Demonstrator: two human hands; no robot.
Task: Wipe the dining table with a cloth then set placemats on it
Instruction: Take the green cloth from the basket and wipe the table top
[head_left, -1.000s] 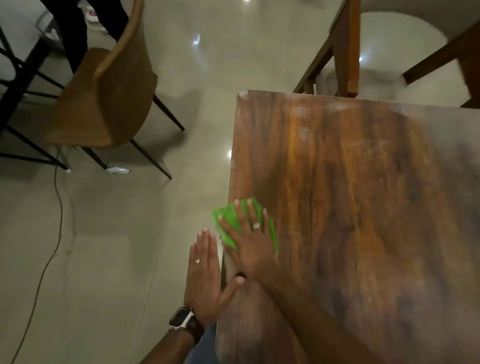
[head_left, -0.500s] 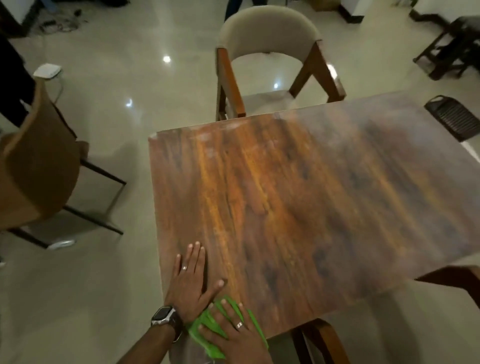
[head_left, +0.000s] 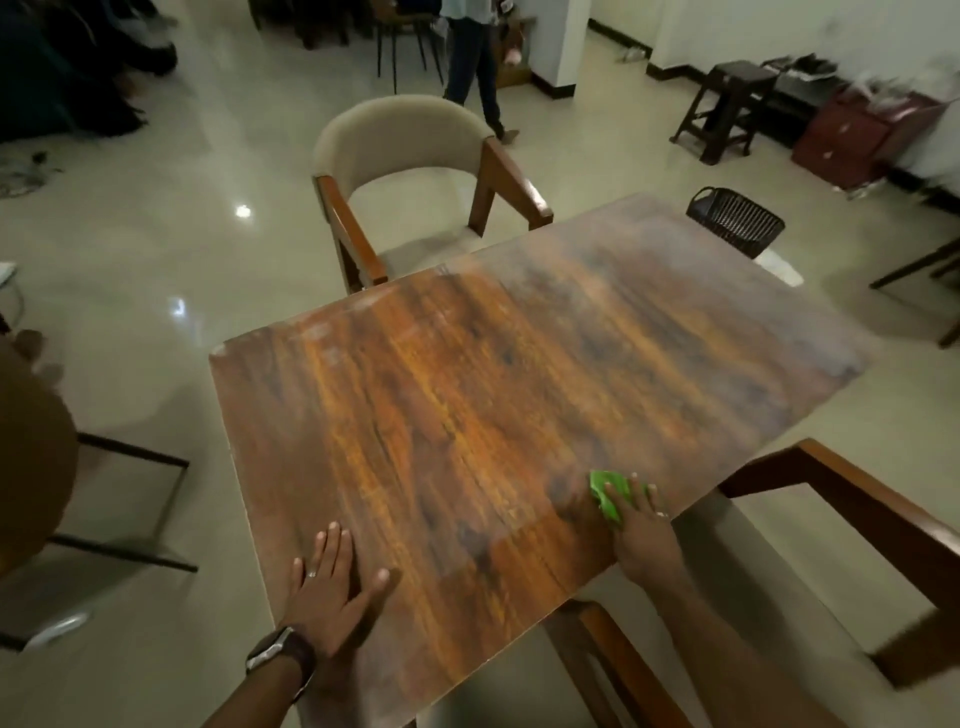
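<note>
**Right hand presses green cloth at the worktop's near right edge**

The right hand (head_left: 644, 535) lies flat on the green cloth (head_left: 608, 491), fingers straight and spread over it, pressing it down onto the wooden worktop (head_left: 467, 415). The grip is wide, a flat palm rather than a pinch; a ring shows on one finger. The cloth is folded small and sticks out from under the fingertips on the side away from the person, sitting just inside the worktop's near right edge.

The left hand (head_left: 327, 592) rests palm down on the worktop near its near left corner, fingers straight and close together, thumb spread to the side, holding nothing. It also wears a ring, and a watch (head_left: 275, 652) with a dark strap sits on the wrist. The two hands are well apart.

The worktop is dark, streaked brown wood, with pale smudges along its far edge and left corner. No placemats are in view.

A beige padded armchair (head_left: 405, 140) with wooden arms stands at the far side, touching or nearly touching the edge. Another wooden chair frame (head_left: 857, 499) stands at the right, and part of a brown chair (head_left: 31, 457) shows at the left. A black basket (head_left: 735, 221) stands on the glossy tiled floor beyond the far right corner. Further back are a dark stool (head_left: 727, 104) and a standing person's legs (head_left: 475, 67).
</note>
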